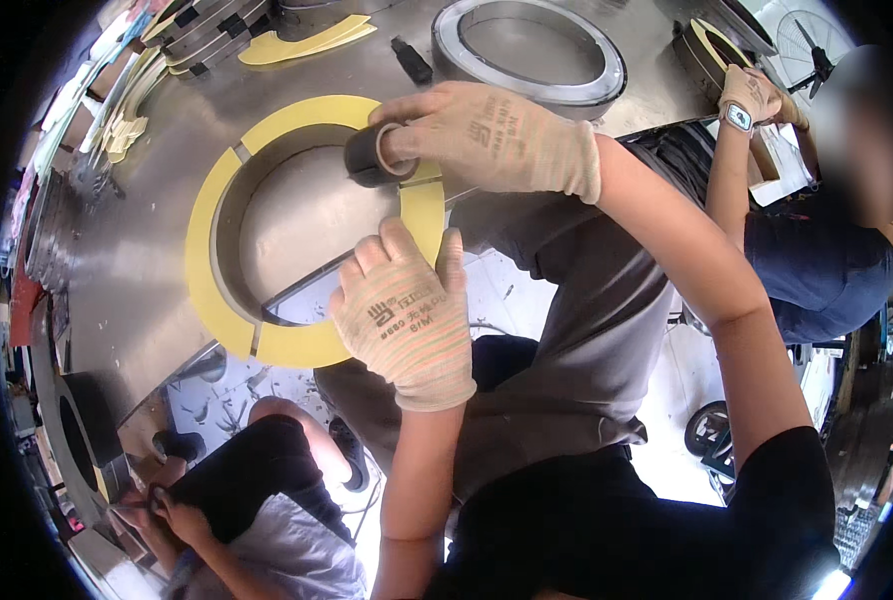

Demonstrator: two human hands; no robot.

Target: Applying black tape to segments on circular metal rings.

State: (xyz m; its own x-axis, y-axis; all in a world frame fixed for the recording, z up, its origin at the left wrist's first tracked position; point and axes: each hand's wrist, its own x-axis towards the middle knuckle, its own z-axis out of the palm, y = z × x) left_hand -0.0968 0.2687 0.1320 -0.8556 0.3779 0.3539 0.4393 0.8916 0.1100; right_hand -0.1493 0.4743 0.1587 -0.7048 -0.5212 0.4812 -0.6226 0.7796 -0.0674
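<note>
A large ring point(207, 240) with a yellow segmented top face and a grey inner wall lies on the metal table, its near right part reaching past the table edge. My left hand point(407, 320), in a striped work glove, straddles the near right rim, fingers over the yellow face toward the inner edge and thumb by the outer side. Above the ring's right side, my gloved right hand point(487, 135) grips a roll of black tape point(369, 158), fingers in its core. Whether the tape touches the ring is hidden. Narrow seams split the yellow face.
A white-and-grey ring point(447, 50), a black object point(412, 62) and loose yellow arc pieces point(307, 42) lie on the far table point(147, 270). Stacked rings point(207, 35) stand far left. One co-worker point(807, 250) handles another ring at right; another person point(257, 490) sits lower left.
</note>
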